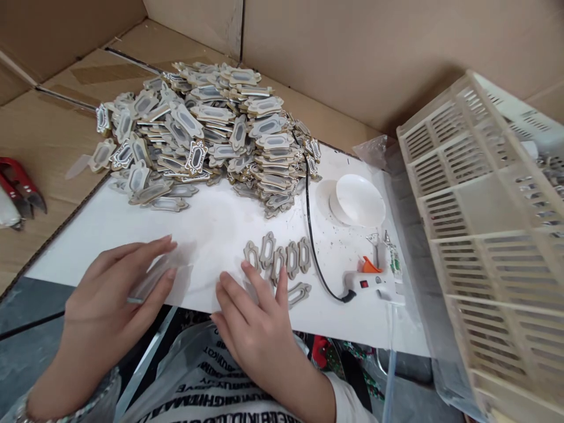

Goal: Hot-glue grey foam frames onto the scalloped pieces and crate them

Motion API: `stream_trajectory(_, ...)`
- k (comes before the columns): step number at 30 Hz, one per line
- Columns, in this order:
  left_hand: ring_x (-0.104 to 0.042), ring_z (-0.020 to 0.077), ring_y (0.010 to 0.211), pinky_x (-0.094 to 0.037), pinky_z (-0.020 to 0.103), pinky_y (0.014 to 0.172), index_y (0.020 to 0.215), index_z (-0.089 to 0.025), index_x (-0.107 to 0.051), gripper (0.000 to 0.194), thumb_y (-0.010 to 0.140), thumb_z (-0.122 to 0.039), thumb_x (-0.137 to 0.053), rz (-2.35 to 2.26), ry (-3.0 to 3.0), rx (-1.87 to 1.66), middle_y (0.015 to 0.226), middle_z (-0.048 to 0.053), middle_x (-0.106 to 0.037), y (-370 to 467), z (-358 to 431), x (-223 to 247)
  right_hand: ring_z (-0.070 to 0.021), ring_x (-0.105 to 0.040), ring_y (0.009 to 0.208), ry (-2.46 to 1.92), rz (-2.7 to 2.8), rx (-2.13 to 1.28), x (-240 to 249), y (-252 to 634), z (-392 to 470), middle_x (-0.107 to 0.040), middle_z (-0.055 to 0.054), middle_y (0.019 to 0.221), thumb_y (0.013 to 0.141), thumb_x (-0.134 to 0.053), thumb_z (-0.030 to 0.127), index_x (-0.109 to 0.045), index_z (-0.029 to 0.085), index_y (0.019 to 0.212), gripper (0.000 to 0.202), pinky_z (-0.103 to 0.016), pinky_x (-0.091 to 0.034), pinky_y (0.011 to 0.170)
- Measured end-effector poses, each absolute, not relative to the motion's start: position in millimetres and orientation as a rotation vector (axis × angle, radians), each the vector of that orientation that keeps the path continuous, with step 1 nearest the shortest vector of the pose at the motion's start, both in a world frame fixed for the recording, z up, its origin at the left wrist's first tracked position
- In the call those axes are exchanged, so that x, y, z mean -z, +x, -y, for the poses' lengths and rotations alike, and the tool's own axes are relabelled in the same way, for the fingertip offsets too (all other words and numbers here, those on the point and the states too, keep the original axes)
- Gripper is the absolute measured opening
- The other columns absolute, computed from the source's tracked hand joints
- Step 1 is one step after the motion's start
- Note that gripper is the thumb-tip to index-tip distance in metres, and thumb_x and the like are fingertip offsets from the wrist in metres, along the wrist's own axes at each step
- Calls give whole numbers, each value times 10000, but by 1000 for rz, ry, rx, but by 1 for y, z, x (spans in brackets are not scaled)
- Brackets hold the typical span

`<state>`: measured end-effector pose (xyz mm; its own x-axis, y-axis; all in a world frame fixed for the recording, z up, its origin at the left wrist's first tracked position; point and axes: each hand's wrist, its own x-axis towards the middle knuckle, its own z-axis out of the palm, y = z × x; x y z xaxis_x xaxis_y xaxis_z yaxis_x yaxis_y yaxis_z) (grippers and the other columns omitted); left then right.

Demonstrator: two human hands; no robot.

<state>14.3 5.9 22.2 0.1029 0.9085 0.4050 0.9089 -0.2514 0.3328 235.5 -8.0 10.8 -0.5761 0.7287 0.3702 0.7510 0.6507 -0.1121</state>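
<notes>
My left hand (118, 294) hovers over the front left of the white board (211, 223), thumb apart from the stretched fingers. Beneath it is a pale, see-through patch that could be film or shadow; I cannot tell which. My right hand (259, 323) is at the board's front edge, fingers spread, its tips close to a short row of small ornate frame-shaped plates (291, 258). One more plate (299, 294) lies tilted just right of those fingers. Whether the fingertips touch any plate is unclear.
Behind rises a large heap of similar plates (211, 129). To the right are a white bowl (359, 200), a glue gun (374, 286) with an orange trigger and black cord (311, 229), and a slatted plastic crate (489, 235). Red-handled snips (20, 182) lie far left. Cardboard walls stand behind.
</notes>
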Motion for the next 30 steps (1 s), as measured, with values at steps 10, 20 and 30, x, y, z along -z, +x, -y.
stream_trajectory(10, -627, 208, 873, -504, 367, 828, 1201, -297, -690, 267, 939, -247, -667, 1296, -2691, 742, 990, 34, -708, 12, 13, -2, -232, -559, 1293, -1135, 2413, 57, -5, 241, 12, -747, 6, 1252, 988, -621, 281, -741, 208, 1155, 218, -543, -7, 1298)
stream_trajectory(20, -712, 176, 927, -586, 369, 851, 1287, -218, -627, 416, 905, -63, -680, 1187, -2723, 919, 1124, -3, -769, 14, 19, 13, -146, -656, 882, -1040, 2330, 176, 0, 248, 21, -778, 26, 971, 920, -686, 166, -746, 246, 833, 132, -504, -177, 1267)
stream_trajectory(30, -700, 179, 1033, -570, 357, 970, 1495, -325, -433, 636, 946, -54, -605, 1314, -2815, 886, 1115, -22, -769, 16, 25, 11, -121, -636, 835, -1019, 2272, 118, -3, 249, 20, -772, 30, 889, 957, -606, 144, -766, 213, 863, 198, -419, -265, 1237)
